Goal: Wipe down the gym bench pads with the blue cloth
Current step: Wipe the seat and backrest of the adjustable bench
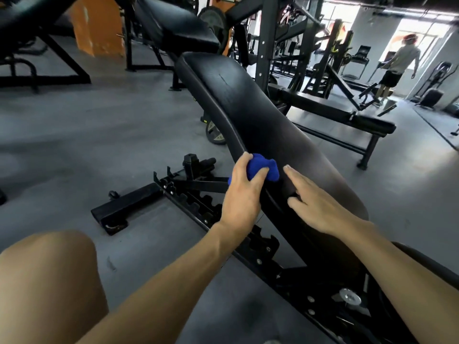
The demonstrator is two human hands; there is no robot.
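A long black inclined back pad [248,105] of a gym bench runs from the lower right up to the centre. My left hand [242,192] grips a bunched blue cloth [267,170] against the pad's left edge, low on the pad. My right hand [315,202] lies flat on the pad just right of the cloth, fingers straight and pointing up-left. The seat pad [432,266] shows partly at the lower right, behind my right forearm.
The bench's black steel frame and notched adjuster [188,194] lie on the grey floor to the left. Another bench [347,115] stands to the right, a rack [268,38] behind. My bare knee [49,281] fills the lower left. A person [397,63] stands far right.
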